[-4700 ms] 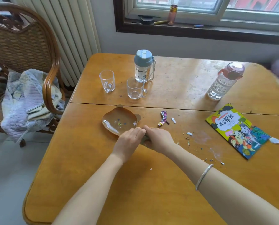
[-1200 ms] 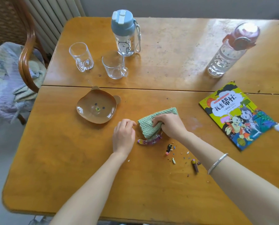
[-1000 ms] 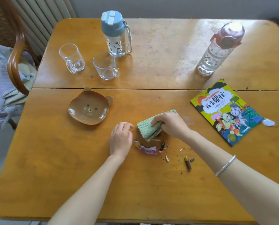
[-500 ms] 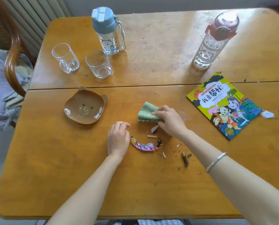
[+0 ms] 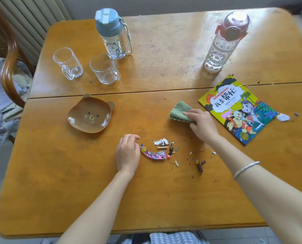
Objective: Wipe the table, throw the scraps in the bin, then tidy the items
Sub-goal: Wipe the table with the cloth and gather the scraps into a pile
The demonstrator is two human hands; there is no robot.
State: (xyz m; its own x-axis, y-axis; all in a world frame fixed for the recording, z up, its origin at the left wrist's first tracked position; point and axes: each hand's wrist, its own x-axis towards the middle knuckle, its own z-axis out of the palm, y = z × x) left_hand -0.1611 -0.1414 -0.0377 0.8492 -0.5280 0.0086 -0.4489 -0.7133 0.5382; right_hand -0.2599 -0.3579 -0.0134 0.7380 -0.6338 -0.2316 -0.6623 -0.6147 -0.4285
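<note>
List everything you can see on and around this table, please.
table: one, orange-brown wood, centre
blue-lidded bottle: one, clear, far left
pink-lidded bottle: one, clear, far right
glass mugs: two, clear, far left
bear-shaped plate: one, brown, left
cloth: one, green, under right hand
picture book: one, yellow cover, right
candy wrapper: one, shiny purple, beside left hand
scraps: many, mixed colours, between the hands
chair: one, brown, left of table
bracelet: one, silver, right wrist
left hand: one, resting on table, fingers loosely curled
right hand: one, holding the cloth
</note>
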